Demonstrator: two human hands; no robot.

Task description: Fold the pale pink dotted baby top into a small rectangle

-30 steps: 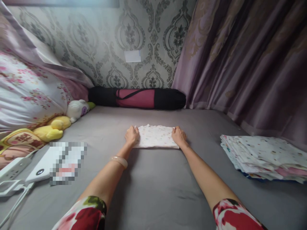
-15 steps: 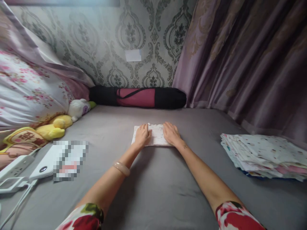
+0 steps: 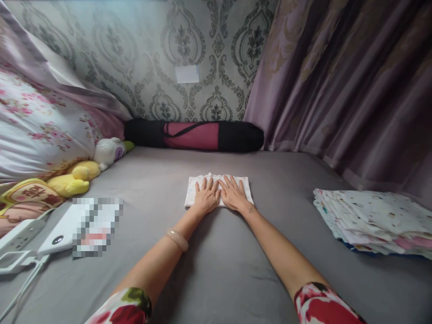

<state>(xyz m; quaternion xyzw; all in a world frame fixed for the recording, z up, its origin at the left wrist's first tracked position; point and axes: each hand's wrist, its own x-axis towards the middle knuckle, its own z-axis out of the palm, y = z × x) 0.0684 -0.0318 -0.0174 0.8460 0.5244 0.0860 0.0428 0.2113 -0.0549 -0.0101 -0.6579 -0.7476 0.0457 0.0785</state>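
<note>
A small folded white cloth (image 3: 191, 191) with a faint print lies flat on the grey bed sheet (image 3: 229, 256), straight ahead of me. My left hand (image 3: 206, 196) rests palm down on its left-centre part, fingers spread. Beside it, my right hand (image 3: 233, 192) presses flat on the right-centre part, its fingers also apart. The thumbs almost meet at the cloth's middle. Part of the cloth is hidden under both palms; its uneven far edge shows beyond the fingertips.
A stack of folded printed cloths (image 3: 374, 216) lies at the right. Across the back runs a black and maroon rolled bag (image 3: 192, 136). Plush toys (image 3: 72, 177), a power strip (image 3: 22, 234) and a white device (image 3: 62, 231) with cables line the left side. Curtains (image 3: 324, 81) hang at the right.
Both hands have moved inward from the cloth's sides to its middle, and their fingers have spread out flat. The cloth stays in about the same place.
</note>
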